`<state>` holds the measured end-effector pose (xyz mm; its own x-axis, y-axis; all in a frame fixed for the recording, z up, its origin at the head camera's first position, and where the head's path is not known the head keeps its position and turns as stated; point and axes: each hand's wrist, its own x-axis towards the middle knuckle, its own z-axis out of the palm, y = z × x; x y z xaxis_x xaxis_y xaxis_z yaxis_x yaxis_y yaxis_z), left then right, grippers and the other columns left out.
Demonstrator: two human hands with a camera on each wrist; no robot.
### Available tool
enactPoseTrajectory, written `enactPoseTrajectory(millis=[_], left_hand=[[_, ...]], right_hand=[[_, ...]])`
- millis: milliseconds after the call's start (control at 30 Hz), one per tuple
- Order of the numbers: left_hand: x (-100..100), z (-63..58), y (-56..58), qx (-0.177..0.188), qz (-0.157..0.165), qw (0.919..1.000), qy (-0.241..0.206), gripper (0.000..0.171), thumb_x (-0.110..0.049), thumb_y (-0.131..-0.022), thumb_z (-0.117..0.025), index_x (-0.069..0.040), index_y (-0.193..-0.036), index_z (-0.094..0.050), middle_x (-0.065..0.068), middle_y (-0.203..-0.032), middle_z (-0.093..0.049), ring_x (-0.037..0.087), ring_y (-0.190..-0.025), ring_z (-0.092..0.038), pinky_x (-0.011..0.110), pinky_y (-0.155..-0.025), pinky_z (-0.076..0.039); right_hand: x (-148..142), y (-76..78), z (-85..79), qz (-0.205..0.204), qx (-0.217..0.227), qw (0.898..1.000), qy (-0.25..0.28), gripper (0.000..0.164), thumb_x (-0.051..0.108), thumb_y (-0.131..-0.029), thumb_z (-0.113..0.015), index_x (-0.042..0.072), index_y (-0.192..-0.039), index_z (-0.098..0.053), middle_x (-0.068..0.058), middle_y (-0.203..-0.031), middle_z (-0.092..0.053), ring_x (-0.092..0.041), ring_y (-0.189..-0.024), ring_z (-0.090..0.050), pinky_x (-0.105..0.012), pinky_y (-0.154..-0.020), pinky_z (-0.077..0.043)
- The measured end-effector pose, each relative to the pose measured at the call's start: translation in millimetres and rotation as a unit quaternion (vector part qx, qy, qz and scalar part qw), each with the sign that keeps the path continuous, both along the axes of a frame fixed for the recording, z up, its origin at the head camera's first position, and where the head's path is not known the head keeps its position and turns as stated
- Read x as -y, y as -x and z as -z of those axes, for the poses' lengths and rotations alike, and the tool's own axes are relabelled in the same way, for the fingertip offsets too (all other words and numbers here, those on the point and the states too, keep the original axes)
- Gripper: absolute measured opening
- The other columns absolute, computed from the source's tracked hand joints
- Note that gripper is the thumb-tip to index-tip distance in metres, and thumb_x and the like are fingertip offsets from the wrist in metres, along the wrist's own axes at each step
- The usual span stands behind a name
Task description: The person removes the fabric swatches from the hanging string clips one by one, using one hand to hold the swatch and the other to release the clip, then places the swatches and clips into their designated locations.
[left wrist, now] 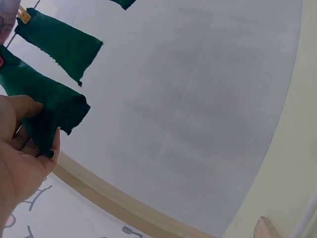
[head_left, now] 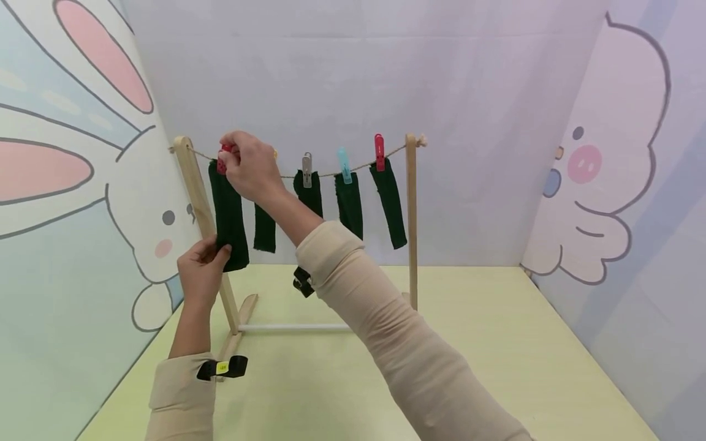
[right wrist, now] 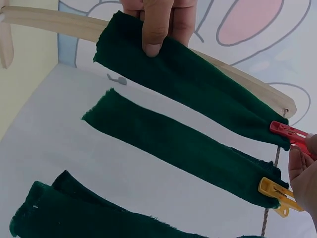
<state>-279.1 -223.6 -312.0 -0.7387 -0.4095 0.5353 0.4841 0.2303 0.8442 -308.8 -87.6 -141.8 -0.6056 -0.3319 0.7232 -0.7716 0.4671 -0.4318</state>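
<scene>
At the left end of the rope, a dark green cloth strip (head_left: 228, 214) hangs from a red clothespin (right wrist: 282, 129). My right hand (head_left: 250, 165) pinches that clothespin by its handles at the strip's top. Lower down, my left hand (head_left: 200, 272) holds the strip near its bottom end, thumb in front and fingers behind, as the left wrist view also shows. Beside it hangs a second green strip (right wrist: 178, 144) under a yellow clothespin (right wrist: 272, 188). My right hand and forearm partly cover that one in the head view.
More green strips hang to the right under a grey clothespin (head_left: 307, 170), a light blue clothespin (head_left: 344, 165) and another red clothespin (head_left: 379, 152). Wooden posts (head_left: 412, 220) hold the rope (head_left: 397, 150). A white bar (head_left: 292, 327) joins the stand low over the pale yellow table (head_left: 496, 343).
</scene>
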Motion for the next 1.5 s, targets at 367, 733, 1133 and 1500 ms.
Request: enactPoseTrajectory(millis=[367, 733, 1133, 1500], left_hand=[[-4, 3.4, 1.7, -0.021, 0.013, 0.9997, 0.009, 0.019, 0.001, -0.085, -0.063, 0.010, -0.101, -0.064, -0.009, -0.081, -0.062, 0.007, -0.073, -0.059, 0.013, -0.067, -0.048], [-6, 2.8, 0.2, -0.008, 0.023, 0.9997, 0.000, 0.019, 0.002, -0.085, -0.061, 0.011, -0.101, -0.063, -0.008, -0.081, -0.062, 0.008, -0.074, -0.059, 0.014, -0.067, -0.049], [-3, 4.3, -8.0, -0.008, 0.042, 0.9986, -0.031, 0.016, 0.004, -0.083, -0.062, 0.011, -0.097, -0.063, -0.003, -0.080, -0.062, 0.010, -0.072, -0.057, 0.015, -0.064, -0.049], [4, 14.3, -20.0, 0.017, 0.026, 0.9992, -0.025, 0.015, 0.004, -0.083, -0.063, 0.009, -0.097, -0.065, -0.002, -0.075, -0.061, 0.010, -0.066, -0.055, 0.016, -0.057, -0.050]], right_hand=[[1, -2.3, 3.2, 0.017, -0.087, 0.996, 0.027, 0.015, 0.007, -0.094, -0.055, 0.000, -0.104, -0.062, -0.008, -0.096, -0.062, -0.013, -0.086, -0.058, -0.008, -0.075, -0.040], [0, -5.9, -2.8, 0.043, -0.094, 0.993, 0.060, 0.016, 0.008, -0.094, -0.055, 0.001, -0.106, -0.064, -0.006, -0.099, -0.064, -0.011, -0.090, -0.058, -0.006, -0.078, -0.038], [-15, -15.0, 4.5, -0.010, -0.123, 0.982, 0.145, 0.019, 0.004, -0.091, -0.059, -0.004, -0.108, -0.062, -0.011, -0.094, -0.062, -0.017, -0.081, -0.056, -0.009, -0.071, -0.040], [-43, -29.2, 28.2, -0.047, -0.117, 0.982, 0.144, 0.034, 0.007, -0.089, -0.062, -0.008, -0.120, -0.056, -0.015, -0.100, -0.062, -0.018, -0.087, -0.059, -0.011, -0.080, -0.042]])
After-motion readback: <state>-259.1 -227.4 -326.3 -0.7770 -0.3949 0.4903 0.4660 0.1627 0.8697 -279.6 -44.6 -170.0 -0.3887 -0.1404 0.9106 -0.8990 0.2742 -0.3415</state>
